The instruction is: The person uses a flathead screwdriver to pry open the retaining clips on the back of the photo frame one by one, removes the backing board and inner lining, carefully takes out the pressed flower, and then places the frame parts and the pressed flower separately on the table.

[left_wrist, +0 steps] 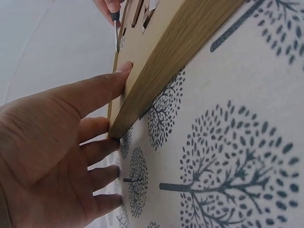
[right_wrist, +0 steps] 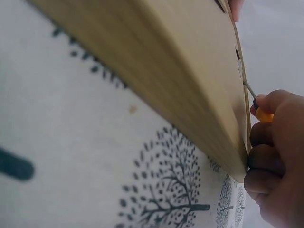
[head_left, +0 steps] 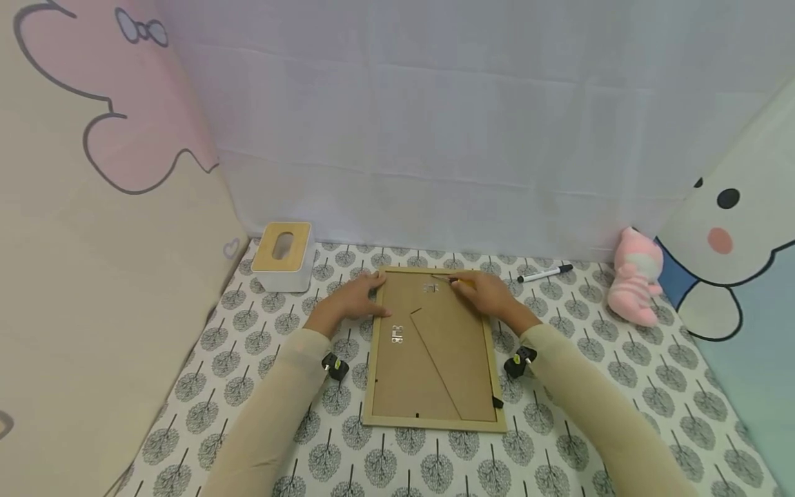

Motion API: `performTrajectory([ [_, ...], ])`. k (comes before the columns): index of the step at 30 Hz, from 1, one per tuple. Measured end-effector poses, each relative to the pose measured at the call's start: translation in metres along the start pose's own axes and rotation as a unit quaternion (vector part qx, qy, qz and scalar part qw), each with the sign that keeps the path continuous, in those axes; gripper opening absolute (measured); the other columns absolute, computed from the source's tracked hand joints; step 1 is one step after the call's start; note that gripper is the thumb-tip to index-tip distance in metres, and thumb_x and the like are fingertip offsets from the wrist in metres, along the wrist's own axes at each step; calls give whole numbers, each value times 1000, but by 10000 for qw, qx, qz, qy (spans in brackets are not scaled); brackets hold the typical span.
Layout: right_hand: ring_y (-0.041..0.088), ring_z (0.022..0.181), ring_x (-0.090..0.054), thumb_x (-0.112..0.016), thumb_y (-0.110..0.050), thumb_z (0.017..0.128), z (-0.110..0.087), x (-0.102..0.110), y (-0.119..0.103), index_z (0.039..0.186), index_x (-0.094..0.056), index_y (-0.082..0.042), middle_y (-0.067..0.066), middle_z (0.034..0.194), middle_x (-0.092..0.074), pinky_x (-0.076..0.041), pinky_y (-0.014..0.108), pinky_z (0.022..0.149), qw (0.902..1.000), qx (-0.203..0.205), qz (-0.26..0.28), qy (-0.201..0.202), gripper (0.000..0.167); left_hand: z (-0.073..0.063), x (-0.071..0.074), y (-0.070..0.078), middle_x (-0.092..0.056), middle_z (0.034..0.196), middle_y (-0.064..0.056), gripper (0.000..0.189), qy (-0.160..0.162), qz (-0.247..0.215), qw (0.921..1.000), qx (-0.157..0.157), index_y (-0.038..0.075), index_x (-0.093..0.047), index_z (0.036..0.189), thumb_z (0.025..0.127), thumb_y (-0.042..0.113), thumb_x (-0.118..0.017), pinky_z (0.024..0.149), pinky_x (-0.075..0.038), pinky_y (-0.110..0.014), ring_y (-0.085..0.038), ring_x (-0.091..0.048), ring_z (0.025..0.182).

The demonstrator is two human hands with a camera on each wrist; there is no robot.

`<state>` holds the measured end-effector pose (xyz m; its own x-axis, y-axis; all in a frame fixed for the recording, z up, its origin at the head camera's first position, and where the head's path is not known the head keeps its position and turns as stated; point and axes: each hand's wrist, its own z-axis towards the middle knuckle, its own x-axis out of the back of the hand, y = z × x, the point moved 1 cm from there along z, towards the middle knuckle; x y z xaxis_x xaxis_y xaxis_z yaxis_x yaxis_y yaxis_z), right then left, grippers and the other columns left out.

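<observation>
A picture frame (head_left: 369, 386) lies face down, its brown backing board (head_left: 397, 379) up, with a diagonal strut panel (head_left: 456, 373) outlined in it. My left hand (head_left: 355, 297) holds the frame's far left corner, thumb on the board and fingers along the outer side. In my right hand (head_left: 491, 295) I grip a screwdriver (right_wrist: 263, 115) with an orange and black handle. Its thin shaft points left along the far rail, close to a metal hanger (head_left: 430, 288); whether the tip touches anything is unclear. Another metal hanger (head_left: 397, 334) sits near the left rail.
Small black tabs (head_left: 497, 402) show along the near and right rails. A white tissue box (head_left: 286, 279) with a wooden lid stands at the back left. To the right lie a marker (head_left: 545, 273) and a pink plush toy (head_left: 635, 283). Tree-patterned cloth (head_left: 261, 414) covers the table.
</observation>
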<state>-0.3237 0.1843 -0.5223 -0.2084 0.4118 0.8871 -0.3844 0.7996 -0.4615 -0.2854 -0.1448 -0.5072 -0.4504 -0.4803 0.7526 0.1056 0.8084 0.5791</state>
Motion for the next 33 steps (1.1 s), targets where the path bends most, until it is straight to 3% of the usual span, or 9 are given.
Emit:
performTrajectory([
  [9,44,133,-63,-53,-40,110,2,3,-1,144,-67,-16,17,149,-64,-49,64,111,9993,-168,319,93,43,-3,4,4,-11,179,-5,97,-69,45,9999,61,21,-22,169,94,44,-78,132,-10,-62,-36,-2,167],
  [17,42,131,-64,-54,-37,111,4,9,-1,142,-68,-11,19,147,-65,-48,61,112,9963,-259,819,-79,42,-2,5,6,-11,179,-6,96,-81,66,9999,16,19,-22,169,95,42,-77,132,-9,-63,-37,-3,167],
  [20,29,85,-67,-54,-33,111,5,11,1,141,-68,-9,21,109,-75,-56,47,87,9924,-261,1180,-230,41,0,3,4,-10,179,-6,96,-109,59,9999,15,19,-22,169,95,43,-77,132,-8,-64,-36,-2,167],
  [21,23,71,-59,-55,-32,111,5,11,1,140,-68,-8,17,95,-72,-53,41,77,9905,-272,1316,-284,40,0,2,4,-10,179,-6,96,-124,62,9999,15,19,-22,169,95,43,-77,132,-7,-63,-36,-2,167],
  [23,14,58,-36,-55,-31,111,5,11,2,140,-68,-7,7,74,-58,-41,33,63,9863,-346,1566,-382,39,0,1,3,-10,179,-6,95,-147,59,9999,16,19,-21,169,95,43,-76,132,-7,-63,-36,-2,167],
  [24,13,55,-27,-55,-30,111,6,10,3,140,-68,-6,3,68,-49,-36,31,60,9840,-383,1680,-453,40,0,0,2,-9,179,-6,96,-155,62,9999,17,19,-21,169,96,43,-76,132,-7,-63,-36,-2,167],
  [29,13,59,-34,-57,-34,110,9,14,9,139,-69,-7,-3,68,-48,-37,29,59,9736,-784,2043,-651,41,-1,-1,3,-8,179,-6,96,-196,39,9998,46,19,-19,170,96,43,-76,132,-7,-63,-35,-1,167],
  [33,13,61,-37,-58,-35,110,12,17,12,140,-69,-7,-3,66,-43,-39,30,60,9556,-1238,2539,-834,43,-1,1,4,-8,179,-6,96,-184,44,9998,33,19,-19,170,96,43,-76,132,-6,-63,-36,-1,167],
])
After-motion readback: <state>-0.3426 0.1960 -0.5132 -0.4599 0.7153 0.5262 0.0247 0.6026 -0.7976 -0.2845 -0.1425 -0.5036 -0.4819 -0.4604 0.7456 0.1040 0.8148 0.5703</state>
